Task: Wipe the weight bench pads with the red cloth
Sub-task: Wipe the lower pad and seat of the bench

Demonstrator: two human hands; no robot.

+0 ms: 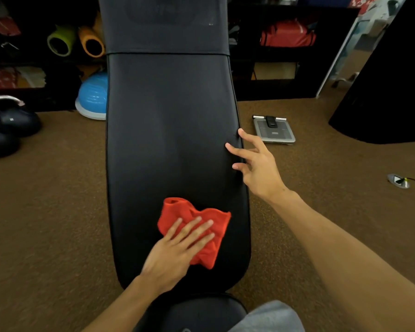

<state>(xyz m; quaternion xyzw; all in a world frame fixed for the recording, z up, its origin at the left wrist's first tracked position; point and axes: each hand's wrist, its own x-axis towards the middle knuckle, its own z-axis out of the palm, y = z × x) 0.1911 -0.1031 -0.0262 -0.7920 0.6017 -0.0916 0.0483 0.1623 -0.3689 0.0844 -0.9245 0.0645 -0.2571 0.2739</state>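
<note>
Crumpled red cloth [177,212] pressed on black vinyl bench pad [170,140].
Left hand [175,252] is laid flat on it, fingers [197,232] straight; pad edge seemingly touched by right hand [259,166], fingers released.

The left hand [175,252] covers part of the crumpled red cloth [197,212] on the long black vinyl bench pad [170,130]. Beyond that pad, a second black pad [163,27] runs off the top edge; nearer, a rounded black seat pad [197,312] (partly behind a forearm [115,310]) meets the bottom edge.
</note>
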